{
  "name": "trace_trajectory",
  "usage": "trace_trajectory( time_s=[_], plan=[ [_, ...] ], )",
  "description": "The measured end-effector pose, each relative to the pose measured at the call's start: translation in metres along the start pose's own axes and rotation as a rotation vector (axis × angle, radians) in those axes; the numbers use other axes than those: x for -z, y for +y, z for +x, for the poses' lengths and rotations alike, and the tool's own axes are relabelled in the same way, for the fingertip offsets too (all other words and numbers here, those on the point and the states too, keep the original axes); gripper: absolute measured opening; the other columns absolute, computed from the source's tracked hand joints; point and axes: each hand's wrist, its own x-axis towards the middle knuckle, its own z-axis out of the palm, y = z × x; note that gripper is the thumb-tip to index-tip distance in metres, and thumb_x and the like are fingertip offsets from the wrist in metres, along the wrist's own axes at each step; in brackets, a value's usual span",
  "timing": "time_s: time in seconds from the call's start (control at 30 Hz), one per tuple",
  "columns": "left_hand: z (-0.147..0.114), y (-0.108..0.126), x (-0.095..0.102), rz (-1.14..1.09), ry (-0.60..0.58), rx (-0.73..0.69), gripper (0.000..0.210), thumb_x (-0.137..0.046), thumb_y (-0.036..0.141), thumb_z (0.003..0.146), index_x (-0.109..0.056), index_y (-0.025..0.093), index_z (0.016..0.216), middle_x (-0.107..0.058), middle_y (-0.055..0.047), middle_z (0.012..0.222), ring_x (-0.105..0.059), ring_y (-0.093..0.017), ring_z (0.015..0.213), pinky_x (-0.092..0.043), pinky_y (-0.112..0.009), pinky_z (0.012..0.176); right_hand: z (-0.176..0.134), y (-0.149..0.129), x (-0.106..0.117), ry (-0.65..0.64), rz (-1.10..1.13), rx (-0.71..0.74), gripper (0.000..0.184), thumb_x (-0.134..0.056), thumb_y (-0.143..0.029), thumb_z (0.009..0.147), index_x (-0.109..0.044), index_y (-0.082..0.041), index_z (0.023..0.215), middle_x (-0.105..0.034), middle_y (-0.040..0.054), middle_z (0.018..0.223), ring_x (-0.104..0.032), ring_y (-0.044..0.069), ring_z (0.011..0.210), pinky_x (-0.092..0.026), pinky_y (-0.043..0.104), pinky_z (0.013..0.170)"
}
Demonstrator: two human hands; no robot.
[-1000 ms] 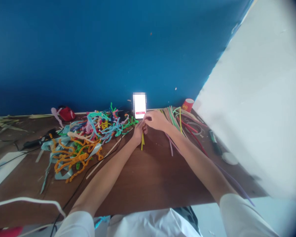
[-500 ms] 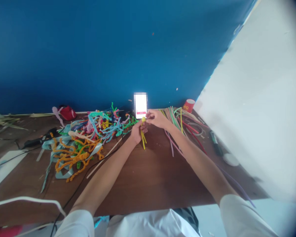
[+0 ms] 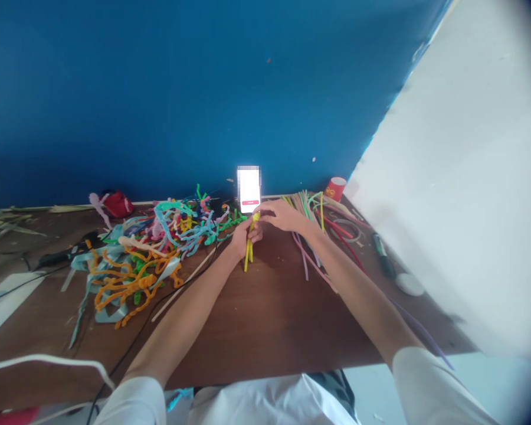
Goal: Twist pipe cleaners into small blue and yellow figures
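Yellow pipe cleaners (image 3: 248, 255), bunched into a small knot at the top with straight ends hanging down, are held above the table. My left hand (image 3: 241, 238) is closed around them just below the knot. The fingers of my right hand (image 3: 284, 215) are bent over the knot from the right, thumb and fingertips closed on it. Just behind the hands stands a phone (image 3: 250, 192) with a lit screen, upright against the wall.
A tangle of colourful pipe cleaners (image 3: 141, 280) covers the left, with a black glue gun (image 3: 66, 254) beyond. More straight pipe cleaners (image 3: 307, 206) lie right, near a red cup (image 3: 336, 189), a dark green marker (image 3: 384, 257) and a white disc (image 3: 409, 284). Cables cross the left side.
The hanging yellow ends have swung left. My right fingers have moved left over the knot. The whole view has shifted slightly.
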Motion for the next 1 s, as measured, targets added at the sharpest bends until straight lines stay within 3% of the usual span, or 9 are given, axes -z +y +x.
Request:
trace_trajectory(
  time_s=[0.2,0.4,0.63,1.0],
  plan=[
    [0.0014,-0.0013,-0.0018,-0.003,0.001,0.015,0.039,-0.040,0.035,0.094,-0.052,0.015,0.062,-0.025,0.005,0.042,-0.029,-0.007,0.036,-0.029,-0.019,0.041,0.0014,-0.0030,-0.0017,-0.033,-0.129,-0.011,0.023,-0.047,-0.024,0.093,-0.066,-0.022,0.106,-0.071,0.0067,0.104,-0.060,0.019,0.091,-0.039,0.029,0.082],
    [0.0043,-0.0048,-0.0010,-0.020,0.021,-0.039,0.051,-0.036,0.051,0.094,-0.056,0.014,0.066,-0.032,0.002,0.047,-0.038,-0.010,0.044,-0.035,-0.022,0.048,0.0007,-0.0032,-0.0005,-0.033,-0.179,-0.048,0.024,-0.043,-0.026,0.095,-0.065,-0.020,0.096,-0.069,0.0058,0.093,-0.058,0.018,0.083,-0.036,0.027,0.075],
    [0.0063,-0.0091,0.0019,0.042,0.014,-0.042,0.034,-0.041,0.034,0.094,-0.058,0.013,0.074,-0.037,0.002,0.052,-0.041,-0.010,0.047,-0.035,-0.023,0.050,-0.0002,0.0012,0.0026,-0.003,-0.224,-0.080,0.022,-0.044,-0.025,0.093,-0.065,-0.019,0.094,-0.068,0.0057,0.090,-0.054,0.017,0.077,-0.033,0.026,0.070],
    [0.0031,-0.0047,-0.0024,0.037,0.013,-0.067,0.021,-0.067,0.030,0.081,-0.055,0.014,0.077,-0.042,0.003,0.060,-0.042,-0.007,0.052,-0.034,-0.019,0.050,-0.0017,-0.0034,0.0037,0.034,-0.113,-0.057,0.014,-0.049,-0.025,0.090,-0.061,-0.017,0.091,-0.064,0.0037,0.085,-0.050,0.014,0.073,-0.031,0.026,0.068]
  ],
)
